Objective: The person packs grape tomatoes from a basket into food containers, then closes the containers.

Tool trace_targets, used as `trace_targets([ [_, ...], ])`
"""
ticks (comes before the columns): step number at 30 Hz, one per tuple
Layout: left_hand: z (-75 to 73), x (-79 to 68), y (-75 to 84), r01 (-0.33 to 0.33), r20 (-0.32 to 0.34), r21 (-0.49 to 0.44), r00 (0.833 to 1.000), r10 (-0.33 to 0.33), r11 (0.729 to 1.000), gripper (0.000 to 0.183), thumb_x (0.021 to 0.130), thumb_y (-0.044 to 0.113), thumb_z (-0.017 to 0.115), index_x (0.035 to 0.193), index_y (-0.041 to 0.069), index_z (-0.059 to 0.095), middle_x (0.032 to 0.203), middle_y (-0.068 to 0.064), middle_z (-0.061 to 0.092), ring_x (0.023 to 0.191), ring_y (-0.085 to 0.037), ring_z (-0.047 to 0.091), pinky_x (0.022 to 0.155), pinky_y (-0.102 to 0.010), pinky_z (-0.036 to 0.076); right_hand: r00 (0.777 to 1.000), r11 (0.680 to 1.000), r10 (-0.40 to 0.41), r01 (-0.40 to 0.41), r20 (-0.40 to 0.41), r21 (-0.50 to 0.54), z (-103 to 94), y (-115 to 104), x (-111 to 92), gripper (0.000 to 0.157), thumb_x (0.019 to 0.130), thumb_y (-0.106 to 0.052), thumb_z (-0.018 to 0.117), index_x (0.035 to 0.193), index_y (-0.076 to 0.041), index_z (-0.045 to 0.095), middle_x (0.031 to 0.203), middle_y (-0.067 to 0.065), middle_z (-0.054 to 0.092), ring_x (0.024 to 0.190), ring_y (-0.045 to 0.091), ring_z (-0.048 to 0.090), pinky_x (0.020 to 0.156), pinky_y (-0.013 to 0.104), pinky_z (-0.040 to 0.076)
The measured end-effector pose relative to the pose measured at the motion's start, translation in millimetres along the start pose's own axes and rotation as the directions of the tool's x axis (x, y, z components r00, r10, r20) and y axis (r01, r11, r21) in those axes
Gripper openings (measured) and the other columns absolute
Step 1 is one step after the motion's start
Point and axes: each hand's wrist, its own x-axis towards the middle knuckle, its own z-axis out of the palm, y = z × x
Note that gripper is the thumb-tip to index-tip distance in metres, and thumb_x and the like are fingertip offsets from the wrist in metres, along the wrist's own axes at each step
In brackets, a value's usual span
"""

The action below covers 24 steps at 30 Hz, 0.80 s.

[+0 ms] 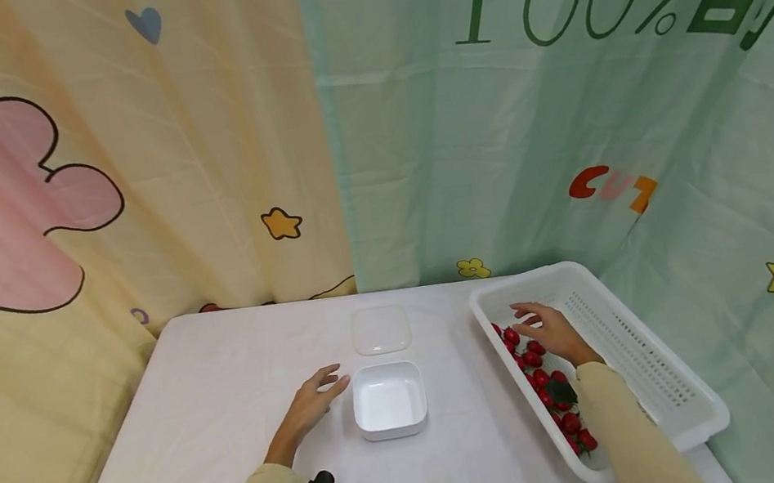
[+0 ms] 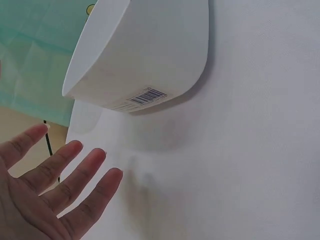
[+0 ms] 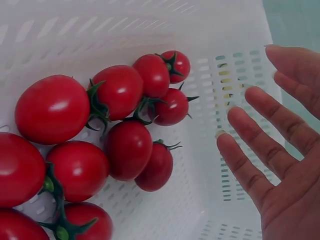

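A white square bowl (image 1: 389, 400) stands on the white-covered table, and in the left wrist view a barcode label shows on the outside of the bowl (image 2: 145, 55). My left hand (image 1: 313, 404) hovers just left of it, fingers spread and holding nothing. Over the far part of a white slotted basket (image 1: 639, 346) is my right hand (image 1: 548, 330), its fingers extended with nothing in them. Red cherry tomatoes (image 1: 542, 378) with green stems lie along the basket's left side. In the right wrist view the hand (image 3: 280, 145) is beside the tomatoes (image 3: 129, 150), apart from them.
Behind the bowl lies a clear, flat square lid (image 1: 380, 330). The basket takes up the table's right side and overhangs its right edge. Printed curtains (image 1: 401, 132) hang behind the table and along both sides.
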Motion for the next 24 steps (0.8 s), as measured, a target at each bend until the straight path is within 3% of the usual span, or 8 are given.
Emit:
trace_targets([
  [3, 4.9, -1.4, -5.8, 0.016, 0.008, -0.059, 1.000, -0.015, 0.998, 0.061, 0.095, 0.044, 0.057, 0.141, 0.006, 0.046, 0.135, -0.024, 0.050, 0.115, -0.037, 0.055, 0.087, -0.045, 0.055, 1.000, 1.000, 0.010, -0.010, 0.019, 0.018, 3.1, 7, 2, 0.046, 0.093, -0.011, 0.063, 0.134, 0.005, 0.050, 0.120, 0.026, 0.058, 0.105, 0.042, 0.058, 0.083, 0.049, 0.057],
  [12, 15.3, -0.7, -21.7, 0.093, 0.050, -0.164, 0.995, -0.085, 0.982, 0.052, 0.096, 0.026, 0.058, 0.141, 0.003, 0.044, 0.133, -0.025, 0.051, 0.108, -0.033, 0.059, 0.081, -0.041, 0.057, 0.991, 0.993, 0.000, -0.016, 0.137, 0.118, 10.6, 21, 6, 0.041, 0.094, -0.008, 0.061, 0.129, 0.012, 0.051, 0.121, 0.030, 0.057, 0.104, 0.042, 0.060, 0.085, 0.049, 0.056],
  [15, 18.8, 0.7, -26.1, 0.116, 0.063, -0.201, 0.992, -0.105, 0.973, 0.052, 0.096, 0.022, 0.057, 0.141, 0.001, 0.044, 0.133, -0.025, 0.051, 0.105, -0.031, 0.060, 0.080, -0.041, 0.058, 0.983, 0.986, 0.029, -0.057, 0.182, 0.154, 13.5, 24, 7, 0.039, 0.094, -0.006, 0.059, 0.128, 0.012, 0.052, 0.121, 0.029, 0.058, 0.106, 0.042, 0.059, 0.086, 0.048, 0.055],
  [24, 28.3, -1.9, -31.1, 0.121, 0.114, -0.330, 0.990, -0.087, 0.936, 0.052, 0.095, 0.018, 0.058, 0.139, -0.005, 0.043, 0.132, -0.027, 0.051, 0.100, -0.028, 0.062, 0.083, -0.043, 0.058, 0.964, 0.993, 0.028, -0.057, 0.263, 0.101, 18.3, 27, 9, 0.039, 0.094, -0.004, 0.057, 0.128, 0.015, 0.051, 0.126, 0.032, 0.053, 0.112, 0.045, 0.055, 0.091, 0.049, 0.053],
])
